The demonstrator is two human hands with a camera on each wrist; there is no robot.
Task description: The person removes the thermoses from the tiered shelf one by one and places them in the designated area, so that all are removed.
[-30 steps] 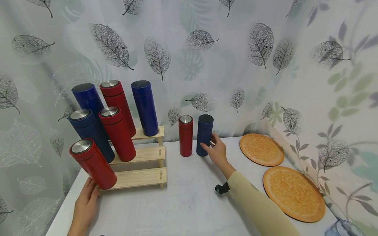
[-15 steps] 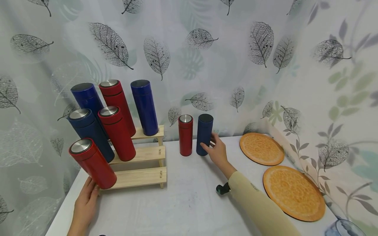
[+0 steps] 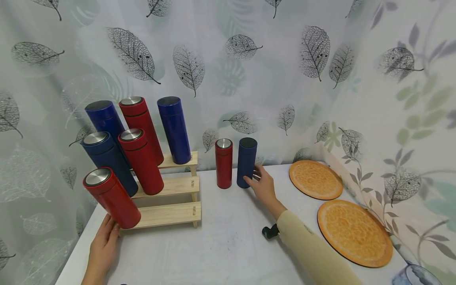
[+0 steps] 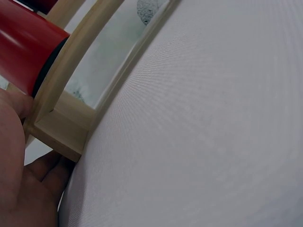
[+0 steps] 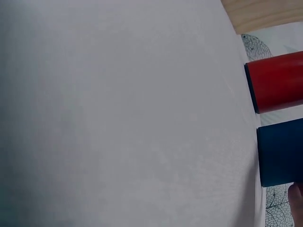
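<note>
My right hand (image 3: 264,184) is at a dark blue vacuum flask (image 3: 247,162) standing upright on the white table. Its thumb lies across the flask's front and its fingers bend around the right side; in the right wrist view a fingertip (image 5: 297,201) sits at the flask's wall. A red flask (image 3: 224,163) stands just left of it, slightly apart. My left hand (image 3: 104,241) grips the near left corner of a three-step wooden stand (image 3: 167,214). In the left wrist view the thumb (image 4: 19,101) is at the board and the fingers reach behind the leg.
Several red and blue flasks stand on the stand, including a red flask (image 3: 112,198) on the lowest step above my left hand. Two round orange-brown mats (image 3: 354,233) lie at the right. A leaf-printed curtain (image 3: 228,79) hangs behind the table.
My right hand has shifted slightly right and down, and its thumb covers less of the blue flask's front. The flask and my left hand have stayed in place.
</note>
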